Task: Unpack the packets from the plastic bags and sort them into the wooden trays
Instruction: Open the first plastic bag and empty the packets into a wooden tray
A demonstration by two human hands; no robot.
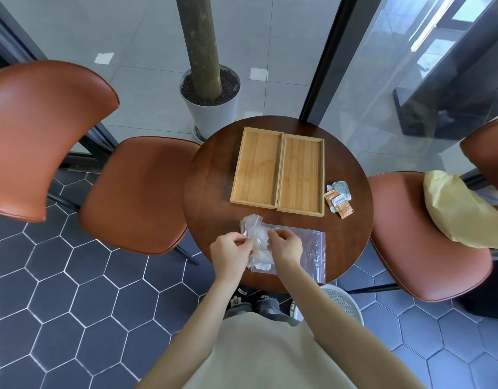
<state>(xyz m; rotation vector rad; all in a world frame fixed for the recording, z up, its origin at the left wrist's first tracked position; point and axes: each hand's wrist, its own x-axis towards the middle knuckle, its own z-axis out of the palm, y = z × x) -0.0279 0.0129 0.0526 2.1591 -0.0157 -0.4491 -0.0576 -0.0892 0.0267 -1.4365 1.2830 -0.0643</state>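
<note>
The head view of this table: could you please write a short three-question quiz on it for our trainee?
1. True or false: both wooden trays are empty.
2. The loose packets lie where? A) in a tray B) on the table right of the trays C) on a chair
3. What do the left hand and right hand hold?

Key: 1 true; 2 B; 3 a crumpled plastic bag.

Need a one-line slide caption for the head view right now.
Both hands, left and right, work open a crumpled plastic bag before two empty wooden trays; loose packets wait beside.
</note>
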